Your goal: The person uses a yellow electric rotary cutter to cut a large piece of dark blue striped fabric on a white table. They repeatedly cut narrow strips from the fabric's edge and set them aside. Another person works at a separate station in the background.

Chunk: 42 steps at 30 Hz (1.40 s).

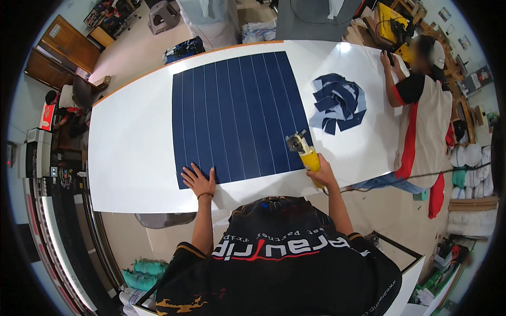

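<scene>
A large dark blue fabric sheet (232, 116), marked with pale parallel lines, lies flat on the white table. My left hand (198, 181) rests on its near left corner, fingers spread and palm down. In my right hand (322, 173) is a yellow electric fabric cutter (309, 156), gripped by its body. The cutter's metal head (297, 141) sits over the sheet close to its right edge; whether the blade touches the cloth cannot be made out. A heap of cut blue fabric strips (339, 102) lies to the right of the sheet.
The white table (132, 131) spans the view. At its right end stands another person (421, 116), hands on the table edge. A dark power cord (411, 177) runs off right from the cutter. A grey stool (163, 17) and bagged goods stand beyond the table.
</scene>
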Available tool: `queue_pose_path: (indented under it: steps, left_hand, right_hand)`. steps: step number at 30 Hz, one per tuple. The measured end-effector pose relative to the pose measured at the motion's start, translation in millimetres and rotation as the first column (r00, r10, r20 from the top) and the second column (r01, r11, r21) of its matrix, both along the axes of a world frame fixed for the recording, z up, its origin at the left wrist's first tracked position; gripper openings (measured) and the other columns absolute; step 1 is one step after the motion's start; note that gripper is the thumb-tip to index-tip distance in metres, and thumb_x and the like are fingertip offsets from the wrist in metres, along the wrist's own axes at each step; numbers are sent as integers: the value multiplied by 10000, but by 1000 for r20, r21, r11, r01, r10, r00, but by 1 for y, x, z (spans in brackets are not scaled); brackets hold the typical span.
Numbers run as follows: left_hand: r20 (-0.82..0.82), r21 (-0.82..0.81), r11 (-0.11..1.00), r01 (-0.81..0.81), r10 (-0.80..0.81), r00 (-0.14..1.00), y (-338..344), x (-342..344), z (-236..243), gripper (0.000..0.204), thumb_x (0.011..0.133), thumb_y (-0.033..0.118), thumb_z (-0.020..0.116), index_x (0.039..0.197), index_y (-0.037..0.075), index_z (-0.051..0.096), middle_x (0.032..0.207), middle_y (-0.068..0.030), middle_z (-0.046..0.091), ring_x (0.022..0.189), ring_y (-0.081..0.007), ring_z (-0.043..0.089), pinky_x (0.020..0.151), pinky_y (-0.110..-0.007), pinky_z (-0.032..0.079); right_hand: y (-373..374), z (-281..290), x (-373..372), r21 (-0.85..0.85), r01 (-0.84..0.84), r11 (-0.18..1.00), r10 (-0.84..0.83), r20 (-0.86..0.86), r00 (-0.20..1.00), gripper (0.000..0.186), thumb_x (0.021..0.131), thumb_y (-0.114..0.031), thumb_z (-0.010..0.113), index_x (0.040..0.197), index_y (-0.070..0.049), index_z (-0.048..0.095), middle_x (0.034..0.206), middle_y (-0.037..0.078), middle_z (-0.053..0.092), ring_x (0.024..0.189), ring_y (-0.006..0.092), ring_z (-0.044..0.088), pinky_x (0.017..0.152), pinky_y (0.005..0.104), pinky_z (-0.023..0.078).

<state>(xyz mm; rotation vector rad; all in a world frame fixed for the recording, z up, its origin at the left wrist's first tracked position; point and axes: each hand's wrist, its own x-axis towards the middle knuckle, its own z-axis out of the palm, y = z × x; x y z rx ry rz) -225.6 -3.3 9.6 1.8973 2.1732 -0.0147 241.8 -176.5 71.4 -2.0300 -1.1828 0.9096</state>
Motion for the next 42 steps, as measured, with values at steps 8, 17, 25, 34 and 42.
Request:
queue_pose_path:
  steps: [8, 17, 25, 34, 42]
  left_hand:
    - [78, 45, 999, 8, -12, 997, -15, 18, 7, 1093, 1005, 788, 468, 1722, 20, 167, 1752, -373, 23, 1623, -566, -55, 1291, -684, 19]
    - [232, 295, 859, 419, -489, 841, 43, 135, 17, 980, 1026, 695, 536, 1679, 0, 307, 1745, -359, 131, 1640, -523, 18, 1310, -643, 45]
    - [96, 317, 728, 607, -662, 743, 61, 191, -2, 990, 1015, 768, 447, 1687, 51, 329, 1754, -300, 193, 1651, -463, 98, 1334, -602, 83]
    - [24, 293, 703, 648, -683, 730, 58, 192, -14, 1005, 1012, 801, 382, 1708, 79, 301, 1763, -280, 191, 1656, -432, 119, 1338, -578, 93]
    - [-5, 286, 699, 655, -683, 730, 59, 192, -12, 1014, 1010, 789, 419, 1701, 57, 301, 1761, -279, 199, 1654, -429, 134, 1335, -582, 107]
  right_hand:
    - [-42, 9, -32, 19, 191, 981, -190, -51, 981, 605, 699, -150, 847, 1237, -22, 601, 1092, 202, 733, 1002, 356, 733, 892, 438, 567]
    - [-138, 25, -86, -142, 377, 915, -384, -23, 923, 635, 720, -212, 857, 1256, 1, 593, 1082, 217, 739, 1013, 344, 745, 895, 456, 584]
    - [-155, 40, -103, -294, 373, 880, -334, 175, 926, 686, 818, -339, 830, 1387, -87, 540, 1111, 248, 752, 1042, 473, 730, 878, 541, 569]
    - [-125, 46, -104, -323, 399, 858, -291, 336, 896, 689, 846, -416, 829, 1389, -127, 520, 1104, 256, 753, 1040, 502, 714, 861, 584, 558]
    - [-114, 38, -93, -291, 381, 878, -288, 316, 904, 658, 845, -398, 812, 1369, -128, 518, 1052, 268, 754, 987, 513, 723, 831, 596, 568]
